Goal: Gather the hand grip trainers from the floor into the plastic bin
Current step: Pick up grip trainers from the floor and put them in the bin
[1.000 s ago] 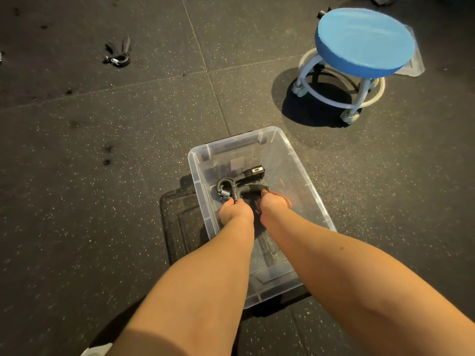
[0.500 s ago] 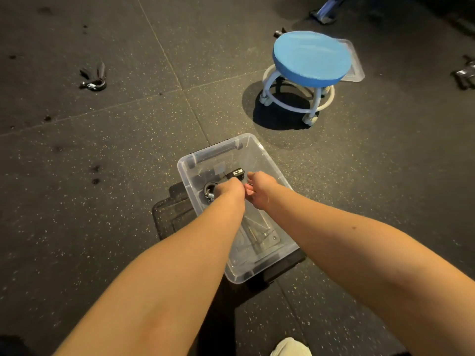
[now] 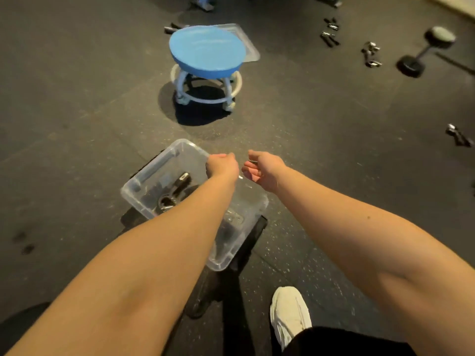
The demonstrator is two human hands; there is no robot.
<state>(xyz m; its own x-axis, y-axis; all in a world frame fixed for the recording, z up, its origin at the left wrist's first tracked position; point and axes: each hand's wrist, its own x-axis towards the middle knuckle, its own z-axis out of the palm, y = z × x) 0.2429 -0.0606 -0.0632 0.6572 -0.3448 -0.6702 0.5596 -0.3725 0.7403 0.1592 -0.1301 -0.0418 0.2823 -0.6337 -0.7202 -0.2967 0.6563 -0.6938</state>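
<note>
While left hand (image 3: 222, 165) & right hand (image 3: 262, 171) hang loosely curled, empty, over bin (image 3: 140, 187), nearest floor trainer (image 3: 458, 136) lies well to rt, nearer right hand.

Both off the grip trainer (image 3: 177, 185) now: left hand (image 3: 222, 166) and right hand (image 3: 262, 171), up over the plastic bin (image 3: 151, 171).

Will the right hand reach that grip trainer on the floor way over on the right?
Probably not from here. The right hand hangs empty by the bin, and that grip trainer lies well off across the floor. Nothing blocks the way; a step closer looks needed.
</note>
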